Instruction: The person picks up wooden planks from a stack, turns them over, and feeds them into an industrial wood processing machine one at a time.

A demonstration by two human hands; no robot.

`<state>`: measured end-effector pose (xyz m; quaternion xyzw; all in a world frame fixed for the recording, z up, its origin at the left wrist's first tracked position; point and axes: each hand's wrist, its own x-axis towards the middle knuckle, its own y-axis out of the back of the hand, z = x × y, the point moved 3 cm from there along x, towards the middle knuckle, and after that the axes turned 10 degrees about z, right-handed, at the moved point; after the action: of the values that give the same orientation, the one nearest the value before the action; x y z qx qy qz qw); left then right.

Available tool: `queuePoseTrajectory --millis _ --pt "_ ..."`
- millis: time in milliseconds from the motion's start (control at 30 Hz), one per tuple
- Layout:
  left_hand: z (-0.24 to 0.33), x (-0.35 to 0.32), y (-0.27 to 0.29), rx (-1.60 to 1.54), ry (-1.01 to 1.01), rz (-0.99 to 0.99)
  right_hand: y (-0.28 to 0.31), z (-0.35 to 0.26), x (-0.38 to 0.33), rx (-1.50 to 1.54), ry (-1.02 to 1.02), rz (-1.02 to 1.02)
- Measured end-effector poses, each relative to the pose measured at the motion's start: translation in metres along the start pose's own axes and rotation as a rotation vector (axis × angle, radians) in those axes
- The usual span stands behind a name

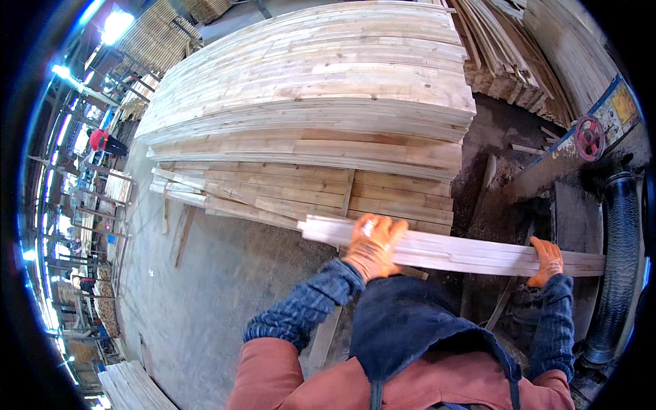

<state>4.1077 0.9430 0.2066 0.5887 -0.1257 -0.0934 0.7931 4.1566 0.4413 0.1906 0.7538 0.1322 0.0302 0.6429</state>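
Left hand [372, 247]: orange-gloved, fingers bent over the pale strips [471, 253], gripping near one end.
Right hand [547, 264]: fingers curled round them toward the opposite end; thumb position, cannot tell.
Pale strips: under the left fingers, stretching past the right.
Lumber stack [307, 72]: beyond the left fingers.
Black hose [620, 256]: right of the right fingers.

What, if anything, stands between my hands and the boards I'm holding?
Nothing visible but orange gloves: the left hand grips the boards toward their left end, the right hand toward their right.
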Motion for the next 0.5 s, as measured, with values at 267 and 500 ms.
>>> queuePoseTrajectory --millis 267,500 --pt "0.076 0.034 -0.009 -0.371 -0.174 -0.183 0.014 -0.009 0.081 0.987 -0.139 0.129" --pt "-0.037 0.062 -0.088 -1.284 0.284 -0.011 -0.071 -0.081 0.188 1.105 -0.396 -0.089"
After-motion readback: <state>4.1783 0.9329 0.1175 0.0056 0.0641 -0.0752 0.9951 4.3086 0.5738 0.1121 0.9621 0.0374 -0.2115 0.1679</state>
